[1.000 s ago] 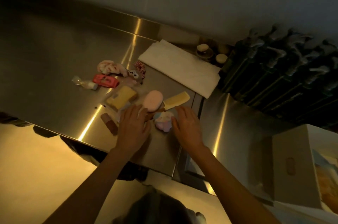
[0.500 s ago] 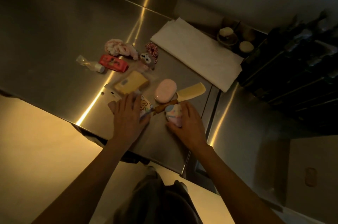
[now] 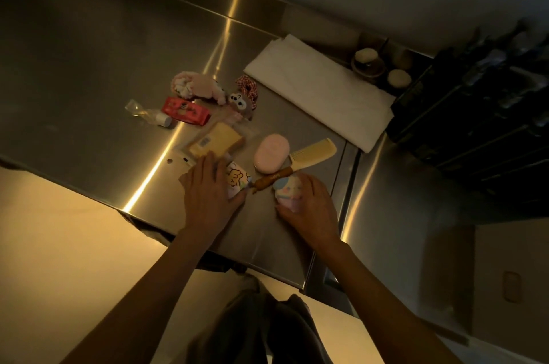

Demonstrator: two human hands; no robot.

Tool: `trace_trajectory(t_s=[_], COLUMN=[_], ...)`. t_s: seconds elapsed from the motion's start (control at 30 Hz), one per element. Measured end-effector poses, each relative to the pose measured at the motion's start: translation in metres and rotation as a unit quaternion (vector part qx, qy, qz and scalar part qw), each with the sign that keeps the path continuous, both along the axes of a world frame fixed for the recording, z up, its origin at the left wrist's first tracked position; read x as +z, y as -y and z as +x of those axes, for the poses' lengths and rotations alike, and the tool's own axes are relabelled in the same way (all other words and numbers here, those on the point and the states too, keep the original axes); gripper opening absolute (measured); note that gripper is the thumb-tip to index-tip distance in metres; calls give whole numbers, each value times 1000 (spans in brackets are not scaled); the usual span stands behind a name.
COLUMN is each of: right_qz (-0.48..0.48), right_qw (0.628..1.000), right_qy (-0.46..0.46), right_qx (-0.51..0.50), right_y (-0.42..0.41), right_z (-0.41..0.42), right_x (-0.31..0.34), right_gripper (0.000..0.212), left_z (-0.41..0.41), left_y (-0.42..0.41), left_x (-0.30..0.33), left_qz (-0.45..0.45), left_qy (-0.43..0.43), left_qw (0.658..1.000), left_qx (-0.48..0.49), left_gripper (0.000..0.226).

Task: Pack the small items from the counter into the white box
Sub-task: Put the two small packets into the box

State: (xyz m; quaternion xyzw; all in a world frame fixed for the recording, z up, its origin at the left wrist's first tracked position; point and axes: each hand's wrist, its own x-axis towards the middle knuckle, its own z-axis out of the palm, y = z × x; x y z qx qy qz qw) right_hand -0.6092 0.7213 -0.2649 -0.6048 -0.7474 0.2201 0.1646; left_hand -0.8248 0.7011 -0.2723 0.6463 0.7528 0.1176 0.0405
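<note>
On the steel counter (image 3: 89,72), a cartoon-printed packet (image 3: 235,182) is gripped by the left hand (image 3: 208,197). A brown tube (image 3: 271,179) lies between. The pastel pouch (image 3: 289,190) is clasped by the right hand (image 3: 312,209). The white box (image 3: 511,283) stands far right.

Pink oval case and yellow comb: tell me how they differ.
The pink oval case is rounded and plump; the yellow comb is long, flat and toothed along one edge. The case is pink, the comb pale yellow. The comb's near end lies against a brown tube; whether the case touches the tube is unclear. Both lie loose on the steel counter, side by side, held by neither hand.
</note>
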Motion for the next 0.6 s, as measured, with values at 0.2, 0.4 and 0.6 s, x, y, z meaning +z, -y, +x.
trace_trajectory(t_s=[0.2,0.4,0.6], right_qz=[12,10,11], right_qw=[1000,1000,999], right_qy=[12,17,27], right_qx=[-17,-22,-22], right_y=[6,14,21], right_z=[1,2,6], right_x=[2,5,6], right_gripper=[77,79,79], left_z=[-3,-2,6], left_y=[4,13,16], left_x=[-1,-4,0], left_qz=[-10,-6,31], left_qy=[-7,1,-5], left_qw=[1000,1000,1000], left_qx=[2,-8,-3], left_gripper=[76,71,63])
